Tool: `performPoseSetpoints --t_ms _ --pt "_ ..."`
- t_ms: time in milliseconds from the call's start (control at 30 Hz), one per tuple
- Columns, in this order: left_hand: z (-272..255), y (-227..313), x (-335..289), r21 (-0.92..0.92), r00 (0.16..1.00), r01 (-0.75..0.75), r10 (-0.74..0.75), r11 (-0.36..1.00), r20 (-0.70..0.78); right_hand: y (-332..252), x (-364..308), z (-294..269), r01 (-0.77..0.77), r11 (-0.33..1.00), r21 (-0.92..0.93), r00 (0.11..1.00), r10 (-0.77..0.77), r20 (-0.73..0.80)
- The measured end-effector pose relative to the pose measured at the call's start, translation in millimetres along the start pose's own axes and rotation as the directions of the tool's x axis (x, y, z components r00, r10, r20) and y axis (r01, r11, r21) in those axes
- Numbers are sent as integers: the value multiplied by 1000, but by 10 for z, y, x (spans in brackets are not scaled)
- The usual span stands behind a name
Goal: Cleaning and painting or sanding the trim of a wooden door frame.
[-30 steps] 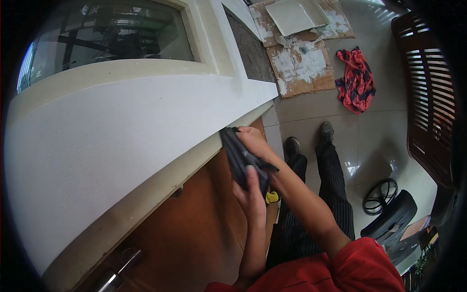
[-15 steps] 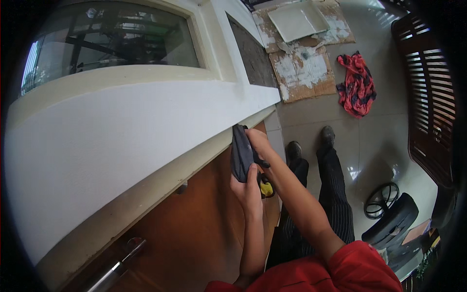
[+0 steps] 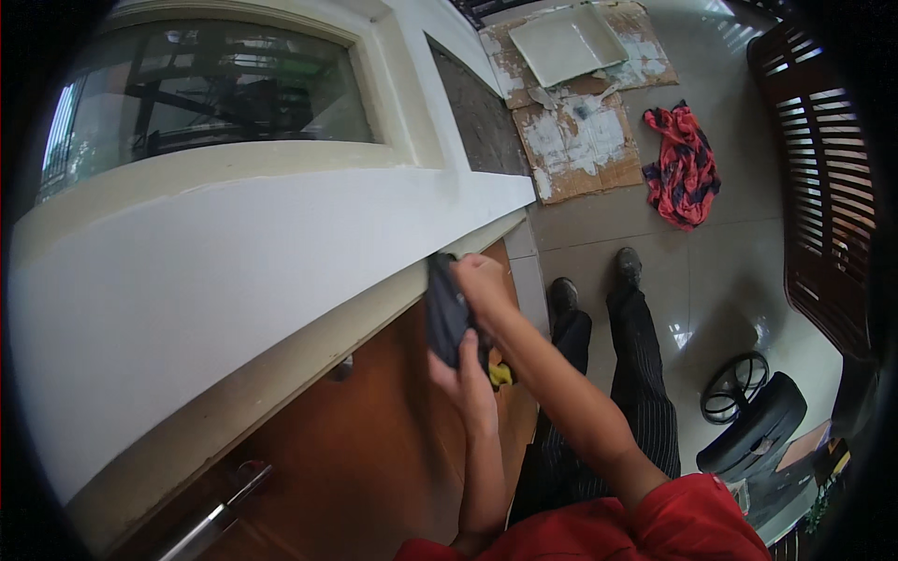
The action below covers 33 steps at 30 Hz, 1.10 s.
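Tiled porch floor [image 3: 711, 271] below, brown door [image 3: 374, 449] w/ cream frame [image 3: 281, 280] up close. Dark cloth [image 3: 445, 313] was at door's top edge, near frame corner. Right hand [image 3: 482, 280] gripped its top, left hand [image 3: 461, 374] closed on its bottom. Best kept taut, flat to wood. Yellow item [image 3: 500, 374] just beside left hand. Cardboard [image 3: 575, 140], red rag [image 3: 683, 164], handle [image 3: 215, 514] well apart; nothing blocked.

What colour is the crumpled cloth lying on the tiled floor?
The crumpled cloth is red with dark patches, shown in the head view.
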<state>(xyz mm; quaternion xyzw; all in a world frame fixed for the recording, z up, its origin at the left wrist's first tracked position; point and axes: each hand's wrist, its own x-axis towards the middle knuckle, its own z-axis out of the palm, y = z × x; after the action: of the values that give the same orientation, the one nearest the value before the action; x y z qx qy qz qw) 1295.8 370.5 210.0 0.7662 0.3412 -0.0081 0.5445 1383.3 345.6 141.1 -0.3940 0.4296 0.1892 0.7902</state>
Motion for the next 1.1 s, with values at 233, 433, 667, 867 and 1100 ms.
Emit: performPoseSetpoints --t_ms 233,433,667,867,1100 --pt "-50 167 -109 45 998 -23 25 999 -56 -27 -47 -17 93 996 9 992 -93 81" --pt "9 94 -57 -159 992 -68 50 985 -117 -186 -306 162 77 997 19 961 -79 265" --pt "30 164 -108 -167 996 -35 22 985 -82 -45 -143 53 -10 991 134 977 -19 211" --pt "67 206 -90 -123 997 -4 -5 992 -77 -74 -53 24 -11 993 118 988 -7 153" --pt "28 67 -45 -82 998 -33 29 996 -52 -51 -11 -2 -65 982 177 973 22 231"
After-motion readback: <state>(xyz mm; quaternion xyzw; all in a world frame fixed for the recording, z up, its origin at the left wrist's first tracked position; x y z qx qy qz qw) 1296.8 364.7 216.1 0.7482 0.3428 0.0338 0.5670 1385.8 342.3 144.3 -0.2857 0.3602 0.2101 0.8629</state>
